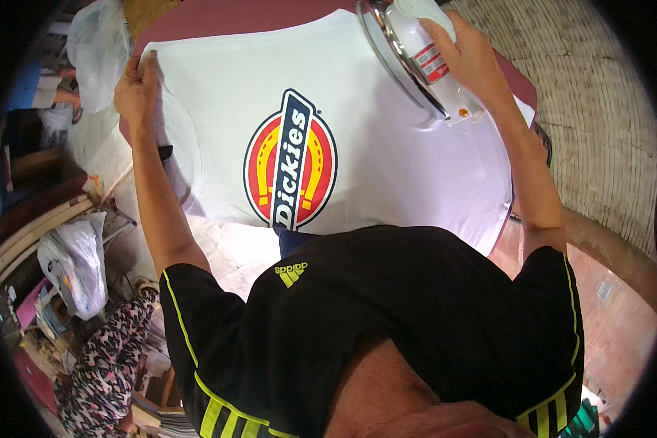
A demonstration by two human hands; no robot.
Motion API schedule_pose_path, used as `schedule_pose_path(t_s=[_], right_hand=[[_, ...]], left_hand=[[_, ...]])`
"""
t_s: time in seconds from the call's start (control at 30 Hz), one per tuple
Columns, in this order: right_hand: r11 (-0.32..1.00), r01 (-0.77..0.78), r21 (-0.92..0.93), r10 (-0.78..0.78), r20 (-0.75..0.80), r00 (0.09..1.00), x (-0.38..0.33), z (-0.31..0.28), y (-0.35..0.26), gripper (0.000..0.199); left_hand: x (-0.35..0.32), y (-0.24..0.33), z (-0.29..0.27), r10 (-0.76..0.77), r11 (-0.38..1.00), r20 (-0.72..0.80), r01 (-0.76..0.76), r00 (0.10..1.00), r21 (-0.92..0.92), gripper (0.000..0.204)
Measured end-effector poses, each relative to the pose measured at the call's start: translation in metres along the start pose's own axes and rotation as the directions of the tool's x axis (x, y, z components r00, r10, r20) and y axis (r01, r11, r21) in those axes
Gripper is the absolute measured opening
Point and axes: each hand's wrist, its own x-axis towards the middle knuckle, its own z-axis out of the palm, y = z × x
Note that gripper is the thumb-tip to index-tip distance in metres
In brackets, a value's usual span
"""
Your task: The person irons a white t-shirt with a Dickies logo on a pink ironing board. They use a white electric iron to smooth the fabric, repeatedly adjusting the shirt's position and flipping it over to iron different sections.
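Observation:
A white T-shirt (pixel 212 109) lies spread over a maroon-covered ironing board (pixel 197 22). Its front carries a printed emblem (pixel 290 160) with a yellow horseshoe on red and a dark blue slanted band. At the far right, my right hand (pixel 469 55) is closed round the handle of a white and chrome clothes iron (pixel 409 51). The iron is over the shirt, its pointed end toward me; whether it touches the cloth I cannot tell. My left hand (pixel 136 91) pinches the shirt's far left edge between thumb and fingers.
On the left hang pale plastic bags (pixel 98 51), and another plastic bag (pixel 74 266) sits among piled goods. Patterned black, white and pink cloth (pixel 109 358) lies at lower left. A ridged beige surface (pixel 569 95) spreads beyond the board's right side.

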Motion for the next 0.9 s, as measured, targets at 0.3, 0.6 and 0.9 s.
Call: schedule_pose_path(t_s=[0.3,0.6,0.9], right_hand=[[0.916,0.389,0.096,-0.395,0.057,0.917,0.007,0.01,-0.016,0.037],[0.709,0.705,0.014,-0.677,0.295,0.674,0.074,0.065,-0.157,0.036],[0.755,0.64,0.144,-0.655,0.217,0.724,0.089,0.093,-0.237,0.045]], left_hand=[[-0.002,0.026,-0.005,-0.069,0.998,0.045,0.069,0.997,0.004,0.046],[0.003,0.015,-0.012,-0.107,0.98,0.139,0.128,0.985,-0.15,0.042],[-0.019,-0.018,-0.03,-0.033,0.986,0.082,0.046,0.996,-0.158,0.019]])
